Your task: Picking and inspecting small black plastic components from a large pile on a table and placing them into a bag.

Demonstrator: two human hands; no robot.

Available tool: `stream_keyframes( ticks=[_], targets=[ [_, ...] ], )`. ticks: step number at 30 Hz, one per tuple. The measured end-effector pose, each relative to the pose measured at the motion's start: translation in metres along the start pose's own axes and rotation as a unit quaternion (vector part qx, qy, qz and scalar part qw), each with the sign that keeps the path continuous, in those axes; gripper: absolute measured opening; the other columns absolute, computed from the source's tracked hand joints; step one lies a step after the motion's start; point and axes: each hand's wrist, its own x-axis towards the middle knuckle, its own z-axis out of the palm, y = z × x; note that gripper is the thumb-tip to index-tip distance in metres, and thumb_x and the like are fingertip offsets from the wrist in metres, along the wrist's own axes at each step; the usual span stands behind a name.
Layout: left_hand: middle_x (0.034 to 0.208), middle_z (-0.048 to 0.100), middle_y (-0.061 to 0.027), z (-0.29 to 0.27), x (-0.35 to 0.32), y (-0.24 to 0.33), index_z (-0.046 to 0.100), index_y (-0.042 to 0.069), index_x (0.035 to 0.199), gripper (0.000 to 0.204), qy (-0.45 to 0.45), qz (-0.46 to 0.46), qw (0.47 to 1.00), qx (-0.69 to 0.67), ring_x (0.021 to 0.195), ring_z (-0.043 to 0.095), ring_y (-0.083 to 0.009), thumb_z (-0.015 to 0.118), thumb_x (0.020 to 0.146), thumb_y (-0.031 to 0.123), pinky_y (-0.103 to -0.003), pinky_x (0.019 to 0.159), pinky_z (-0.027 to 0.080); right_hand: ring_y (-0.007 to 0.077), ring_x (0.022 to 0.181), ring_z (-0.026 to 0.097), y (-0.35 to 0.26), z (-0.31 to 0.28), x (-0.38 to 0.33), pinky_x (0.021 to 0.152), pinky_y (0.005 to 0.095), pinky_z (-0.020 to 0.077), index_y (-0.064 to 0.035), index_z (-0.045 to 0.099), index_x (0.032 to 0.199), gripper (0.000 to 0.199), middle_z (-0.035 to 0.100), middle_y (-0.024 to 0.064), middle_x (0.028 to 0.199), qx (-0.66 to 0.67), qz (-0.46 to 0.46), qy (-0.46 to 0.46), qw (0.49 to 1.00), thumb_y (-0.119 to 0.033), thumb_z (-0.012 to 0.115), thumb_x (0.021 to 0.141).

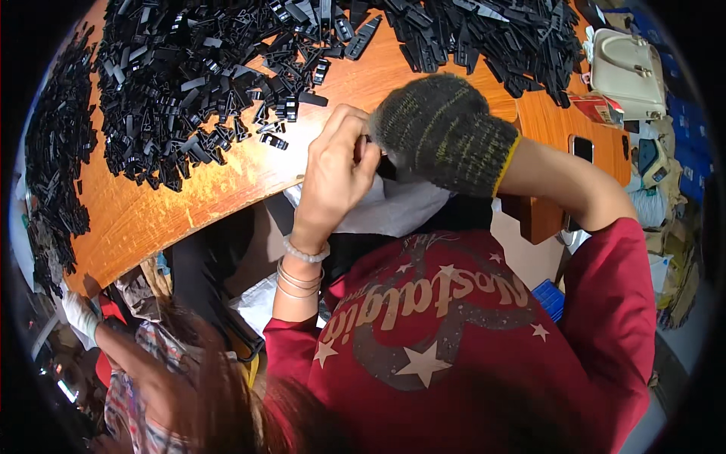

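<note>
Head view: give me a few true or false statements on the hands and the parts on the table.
1. The right hand wears a dark knit glove. True.
2. The left hand is gloved too. False: it is bare, with bracelets at the wrist.
3. The black plastic parts lie heaped on an orange wooden table. True.
4. The hands are far apart. False: they meet, fingers pinched together over the table edge.
5. A cream handbag sits at the right. True.

Plastic parts [189, 91] on table [151, 212]
</note>
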Motion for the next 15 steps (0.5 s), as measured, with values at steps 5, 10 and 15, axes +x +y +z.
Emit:
stream_keyframes(
  ticks=[5,10,15],
  targets=[
    [0.086,0.055,-0.0124,0.003,-0.008,-0.006,0.056,-0.004,0.089,0.014,0.072,-0.002,0.996,0.058,0.059,0.052,-0.0188,0.065,0.078,-0.007,-0.03,0.055,0.044,0.0262,0.071,0.065,-0.006,0.004,-0.015,0.065,0.0361,0.0521,-0.0079,0.063,0.103,0.029,0.066,0.0101,0.083,0.047,0.09,0.116,0.988,-0.033,0.062,0.089],
    [0.094,0.067,-0.0205,-0.004,-0.024,0.002,0.056,-0.01,0.116,0.026,0.058,-0.149,0.916,-0.368,0.077,0.068,-0.0219,0.052,0.098,0.008,-0.028,0.067,0.056,0.0265,0.085,0.068,-0.015,0.007,-0.041,0.073,0.0328,0.0542,-0.007,0.062,0.118,0.037,0.069,0.0104,0.097,0.313,0.189,0.153,0.918,-0.027,0.067,0.087],
    [0.086,0.067,-0.0228,0.005,-0.025,0.004,0.057,-0.009,0.113,0.025,-0.003,-0.2,0.84,-0.504,0.075,0.07,-0.0265,0.055,0.096,0.01,-0.032,0.067,0.059,0.0253,0.088,0.067,-0.016,0.022,-0.053,0.073,0.0335,0.0537,-0.0086,0.063,0.117,0.032,0.069,0.0081,0.099,0.478,0.161,0.201,0.839,-0.02,0.067,0.087]
  ],
)
